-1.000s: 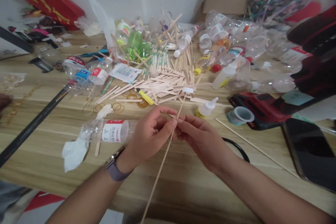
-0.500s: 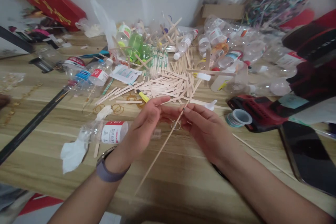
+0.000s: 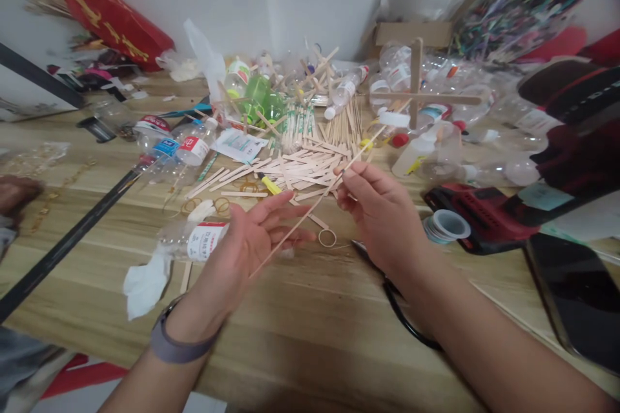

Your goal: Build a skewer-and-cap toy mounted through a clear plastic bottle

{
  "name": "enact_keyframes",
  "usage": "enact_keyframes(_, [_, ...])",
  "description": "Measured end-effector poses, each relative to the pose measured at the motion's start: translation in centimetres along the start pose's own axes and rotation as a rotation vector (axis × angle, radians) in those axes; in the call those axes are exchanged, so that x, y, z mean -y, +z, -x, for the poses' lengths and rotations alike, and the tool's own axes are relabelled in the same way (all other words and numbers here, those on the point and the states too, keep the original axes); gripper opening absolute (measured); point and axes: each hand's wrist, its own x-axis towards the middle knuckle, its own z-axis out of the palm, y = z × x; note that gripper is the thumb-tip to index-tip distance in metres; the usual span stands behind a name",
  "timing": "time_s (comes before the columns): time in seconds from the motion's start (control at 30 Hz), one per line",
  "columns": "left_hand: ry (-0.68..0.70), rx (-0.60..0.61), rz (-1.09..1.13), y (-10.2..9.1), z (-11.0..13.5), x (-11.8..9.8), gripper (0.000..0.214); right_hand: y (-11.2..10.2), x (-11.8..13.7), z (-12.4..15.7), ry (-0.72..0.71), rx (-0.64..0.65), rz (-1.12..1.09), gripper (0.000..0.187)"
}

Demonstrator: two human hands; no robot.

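My right hand [image 3: 392, 213] pinches a thin wooden skewer [image 3: 310, 211] between thumb and fingers, near a dark band on it. The skewer slants from lower left to upper right. At its far end are a white bottle cap [image 3: 394, 119] and a cross of flat craft sticks [image 3: 415, 82]. My left hand [image 3: 252, 239] is open, palm turned up and fingers spread, by the skewer's lower end; whether it touches cannot be told. Between the hands a small ring [image 3: 327, 237] lies on the table. Black-handled scissors [image 3: 404, 316] lie partly hidden under my right forearm.
Loose craft sticks [image 3: 310, 168] and several plastic bottles fill the back. A labelled bottle [image 3: 203, 241] lies behind my left hand. At right are a red and black power tool [image 3: 479, 216], a spool [image 3: 446, 227] and a phone [image 3: 576, 297]. Another person's hand [image 3: 17, 195] shows at left.
My left hand has drawn away from my right hand and spread open. The skewer's crossed end has risen and swung right, with my right hand still on it. The view has shifted slightly.
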Motion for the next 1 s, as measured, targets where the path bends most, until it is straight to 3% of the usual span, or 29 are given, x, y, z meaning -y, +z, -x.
enact_keyframes(0.13, [0.012,0.016,-0.144,-0.3,0.3,-0.7,0.069,-0.1,-0.1,-0.1,0.031,-0.046,-0.027,0.012])
enact_keyframes(0.27, [0.012,-0.015,-0.087,-0.3,0.0,-1.2,0.068,0.2,-0.3,0.1,-0.001,-0.100,-0.047,0.008])
enact_keyframes(0.4, [0.050,-0.095,-0.071,-0.5,-0.7,-1.5,0.063,0.5,-0.3,0.3,0.055,-0.122,-0.098,0.008])
enact_keyframes(0.53, [0.291,-0.371,-0.376,-0.1,-0.2,-1.5,0.043,0.8,-0.1,0.2,0.130,-0.158,-0.187,0.008])
enact_keyframes(0.63, [0.590,-0.561,-0.915,1.2,1.5,-1.7,0.021,1.0,-0.2,0.3,0.182,-0.168,-0.210,0.010])
enact_keyframes(0.7, [0.746,-0.434,-1.194,2.3,2.6,-2.1,0.030,1.1,-0.4,0.5,0.219,-0.152,-0.212,0.013])
enact_keyframes(0.77, [0.775,-0.291,-1.346,3.2,3.2,-2.8,0.031,1.2,-0.8,0.6,0.256,-0.123,-0.214,0.016])
enact_keyframes(1.0, [0.452,-0.122,-1.327,2.9,2.1,-4.4,0.016,0.4,-1.6,1.8,0.353,0.034,-0.120,0.017])
